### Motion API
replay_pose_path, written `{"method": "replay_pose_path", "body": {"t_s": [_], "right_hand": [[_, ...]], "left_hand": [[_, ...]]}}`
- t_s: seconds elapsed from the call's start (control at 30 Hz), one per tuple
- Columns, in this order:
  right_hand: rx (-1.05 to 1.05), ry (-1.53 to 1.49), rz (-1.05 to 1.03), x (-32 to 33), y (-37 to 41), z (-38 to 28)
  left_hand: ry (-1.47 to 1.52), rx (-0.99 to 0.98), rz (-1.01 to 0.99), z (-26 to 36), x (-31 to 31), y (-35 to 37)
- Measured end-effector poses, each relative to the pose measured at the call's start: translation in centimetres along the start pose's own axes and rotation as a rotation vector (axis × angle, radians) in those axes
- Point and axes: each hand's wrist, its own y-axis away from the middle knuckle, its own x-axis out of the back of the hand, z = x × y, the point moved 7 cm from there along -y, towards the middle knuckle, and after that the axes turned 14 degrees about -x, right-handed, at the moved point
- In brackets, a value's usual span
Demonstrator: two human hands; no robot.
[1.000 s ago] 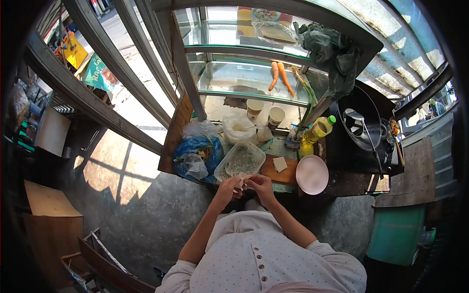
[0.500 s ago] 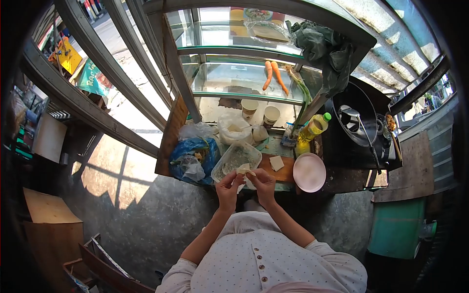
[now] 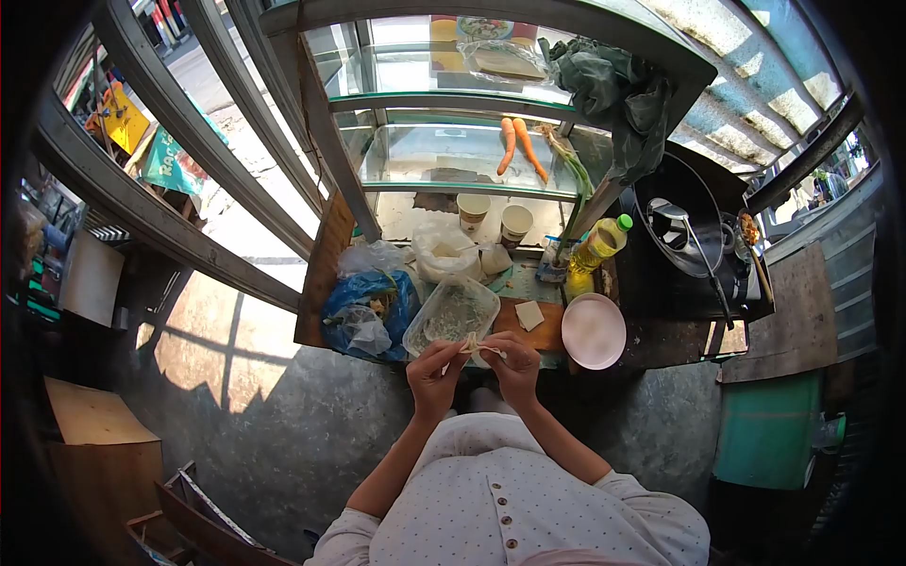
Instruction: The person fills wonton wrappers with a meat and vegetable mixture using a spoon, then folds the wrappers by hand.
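Observation:
Between the fingertips of both hands is a small pale wonton wrapper point(image 3: 473, 343), gathered in the middle with its ends pulled out sideways. My left hand point(image 3: 434, 377) pinches one end and my right hand point(image 3: 515, 370) pinches the other. Just beyond them stands a clear plastic tub point(image 3: 451, 309) with whitish smears inside; what is in its bottom is hard to make out. Square pale wrappers point(image 3: 529, 315) lie on a wooden board point(image 3: 511, 322) ahead of my right hand. A pink plate point(image 3: 594, 331) sits to the right of the board.
A blue plastic bag point(image 3: 382, 307) is at the counter's left. Two paper cups point(image 3: 516, 224) stand behind a white bag point(image 3: 444, 252). An oil bottle point(image 3: 598, 253) stands near a black wok point(image 3: 672, 222) with a ladle. Carrots point(image 3: 522, 148) lie on the glass shelf.
Both hands have come slightly lower and nearer my body. The wrapper, a folded flap before, is now bunched in the middle and drawn out to the sides.

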Motion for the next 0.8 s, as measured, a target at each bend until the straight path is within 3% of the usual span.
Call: {"method": "replay_pose_path", "body": {"t_s": [0.17, 0.37, 0.8], "right_hand": [[0.081, 0.113, -0.006, -0.1, -0.1, -1.4], [0.074, 0.145, 0.037, -0.1, 0.0, -2.7], [0.047, 0.118, -0.008, 0.6, 0.2, -3.3]], "left_hand": [[0.101, -0.006, 0.017, 1.0, -0.3, -0.3], [0.003, -0.022, -0.018, 1.8, -0.5, -0.6], [-0.131, -0.263, -0.103, 4.1, -1.8, -1.7]]}}
